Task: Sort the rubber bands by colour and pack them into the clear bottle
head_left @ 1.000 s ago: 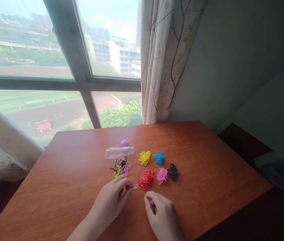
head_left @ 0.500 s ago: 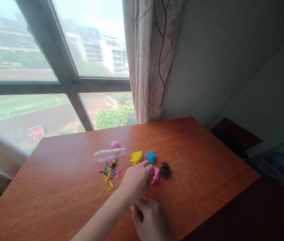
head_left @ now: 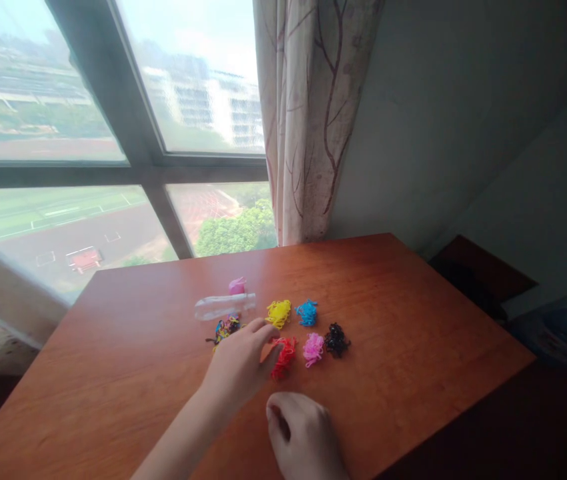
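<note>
My left hand (head_left: pixel 241 367) reaches over the wooden table (head_left: pixel 413 360), its fingers loosely bent and apart with nothing seen in them. Its fingertips lie at a mixed pile of coloured rubber bands (head_left: pixel 222 328), and its thumb is beside the red pile (head_left: pixel 286 352). Nearer to me, my right hand (head_left: pixel 303 433) rests on the table with its fingers curled in. Sorted piles lie just beyond: yellow (head_left: pixel 278 312), blue (head_left: pixel 307 312), pink (head_left: pixel 313 349) and black (head_left: pixel 336 340).
A clear bottle (head_left: pixel 223 306) lies on its side behind the mixed pile, with a pink cap (head_left: pixel 237 285) behind it. A window and a patterned curtain (head_left: pixel 308 120) stand past the table's far edge. A dark low shelf (head_left: pixel 483 273) sits to the right.
My left hand carried a pink band from the table's front to the pink pile, then drew back left to the mixed pile without it. My right hand stayed curled in place.
</note>
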`<state>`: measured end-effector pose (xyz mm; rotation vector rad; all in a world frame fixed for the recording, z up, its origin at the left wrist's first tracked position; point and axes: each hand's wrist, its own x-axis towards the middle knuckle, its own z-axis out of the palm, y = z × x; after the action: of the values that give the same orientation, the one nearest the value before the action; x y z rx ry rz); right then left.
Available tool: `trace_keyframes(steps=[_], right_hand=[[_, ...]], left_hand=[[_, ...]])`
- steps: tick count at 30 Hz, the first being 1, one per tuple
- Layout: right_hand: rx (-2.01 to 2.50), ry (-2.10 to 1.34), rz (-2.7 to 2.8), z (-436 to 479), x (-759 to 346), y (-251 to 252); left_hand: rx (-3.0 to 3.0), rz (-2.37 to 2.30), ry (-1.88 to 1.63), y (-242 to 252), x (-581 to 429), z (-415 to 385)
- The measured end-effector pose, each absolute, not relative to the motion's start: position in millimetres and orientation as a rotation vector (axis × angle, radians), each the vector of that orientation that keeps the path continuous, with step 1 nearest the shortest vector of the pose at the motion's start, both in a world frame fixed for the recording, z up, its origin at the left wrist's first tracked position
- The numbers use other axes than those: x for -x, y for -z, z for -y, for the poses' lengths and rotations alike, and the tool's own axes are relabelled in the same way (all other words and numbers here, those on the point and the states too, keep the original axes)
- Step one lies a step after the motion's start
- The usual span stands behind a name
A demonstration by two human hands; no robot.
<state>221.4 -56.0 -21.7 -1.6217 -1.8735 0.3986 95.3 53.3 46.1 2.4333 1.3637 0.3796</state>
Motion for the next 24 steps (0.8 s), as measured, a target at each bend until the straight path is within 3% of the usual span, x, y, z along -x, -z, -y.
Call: trace_keyframes(steps=[9, 24], right_hand=[[1.796, -0.390, 1.960, 45.5, -186.2, 11.5], [1.955, -0.385, 1.956, 1.2, -144.2, 0.6]], left_hand=[[-2.210, -1.722, -0.491, -18.2, 9.4, -43.7], [-2.129, -1.598, -0.440, -18.1, 5.9, -28.9]])
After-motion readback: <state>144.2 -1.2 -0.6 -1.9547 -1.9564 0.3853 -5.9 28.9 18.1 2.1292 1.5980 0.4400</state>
